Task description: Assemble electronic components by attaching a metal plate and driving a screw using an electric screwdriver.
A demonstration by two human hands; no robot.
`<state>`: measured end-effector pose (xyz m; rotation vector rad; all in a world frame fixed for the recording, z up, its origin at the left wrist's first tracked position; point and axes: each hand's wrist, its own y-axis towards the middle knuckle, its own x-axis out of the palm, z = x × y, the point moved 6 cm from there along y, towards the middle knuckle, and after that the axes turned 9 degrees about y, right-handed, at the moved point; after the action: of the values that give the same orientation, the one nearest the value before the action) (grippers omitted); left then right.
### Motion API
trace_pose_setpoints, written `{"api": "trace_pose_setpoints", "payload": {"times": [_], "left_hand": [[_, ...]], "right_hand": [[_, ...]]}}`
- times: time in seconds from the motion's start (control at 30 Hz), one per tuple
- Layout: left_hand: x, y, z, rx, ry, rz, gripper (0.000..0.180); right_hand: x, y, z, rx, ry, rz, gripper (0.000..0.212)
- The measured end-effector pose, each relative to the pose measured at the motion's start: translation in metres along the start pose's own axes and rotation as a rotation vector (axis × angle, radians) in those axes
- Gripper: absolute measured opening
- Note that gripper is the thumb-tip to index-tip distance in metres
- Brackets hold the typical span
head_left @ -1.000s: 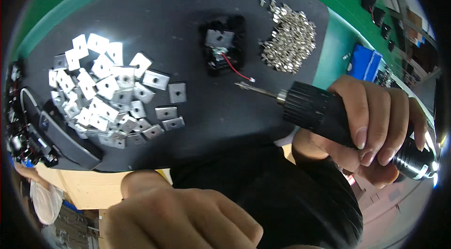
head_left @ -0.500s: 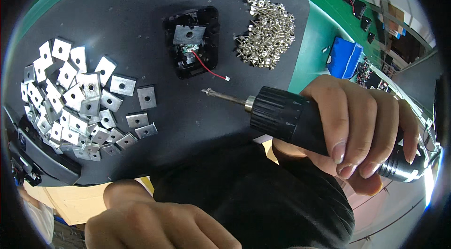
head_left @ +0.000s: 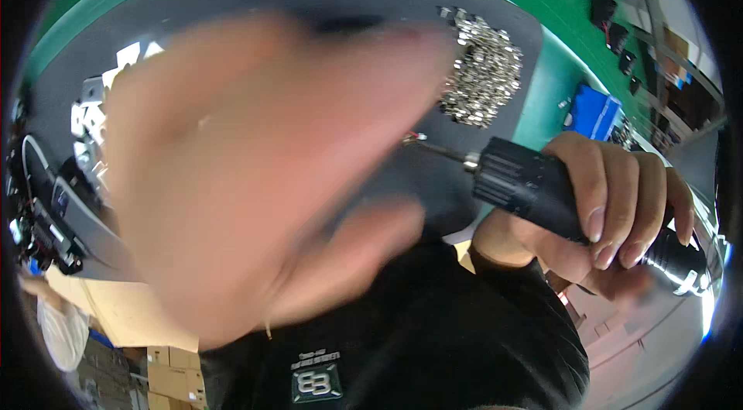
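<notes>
My right hand (head_left: 611, 201) grips a black electric screwdriver (head_left: 526, 185), its bit pointing left over the dark mat (head_left: 433, 185). Near the bit's tip shows a small white and red connector end (head_left: 419, 136). Close to the camera, my left hand (head_left: 255, 154) fills the middle, blurred by motion. Its fingers look stretched out and its thumb stands apart, with nothing visible in it. Behind it, the black housing is almost wholly hidden. Part of the pile of square metal plates (head_left: 89, 120) peeks out at the left, beside a heap of silver screws (head_left: 484, 69) at the right.
A blue box (head_left: 594, 112) lies beyond the mat's right edge. Several black housings (head_left: 604, 11) are on the green surface at the upper right. Black equipment with cables (head_left: 58, 209) stands at the left edge. Cardboard boxes (head_left: 174, 375) and another person's white sleeve (head_left: 66, 336) appear lower left.
My left hand has risen from the lower edge to the middle, opening out and covering the housing and most plates. The view has shifted; my right hand still holds the screwdriver.
</notes>
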<state>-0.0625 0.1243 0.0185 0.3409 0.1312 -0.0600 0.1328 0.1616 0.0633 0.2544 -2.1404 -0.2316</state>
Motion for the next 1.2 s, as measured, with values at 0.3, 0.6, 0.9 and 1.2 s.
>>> {"api": "trace_pose_setpoints", "payload": {"times": [0.3,0.6,0.9,1.2], "left_hand": [[0.028,0.003,-0.026,-0.082,0.841,-0.257,0.083],[0.027,0.003,-0.027,-0.065,0.752,-0.212,0.074],[0.028,0.002,-0.029,-0.07,0.751,-0.212,0.074],[0.028,0.005,-0.03,-0.102,0.741,-0.224,0.073]], "right_hand": [[-0.011,0.012,-0.006,0.045,-0.07,0.107,0.036],[-0.005,0.012,0.0,0.041,-0.194,0.045,0.038],[-0.008,0.01,0.005,0.042,-0.249,-0.022,0.04],[0.002,0.01,0.015,0.027,-0.298,-0.105,0.037]]}}
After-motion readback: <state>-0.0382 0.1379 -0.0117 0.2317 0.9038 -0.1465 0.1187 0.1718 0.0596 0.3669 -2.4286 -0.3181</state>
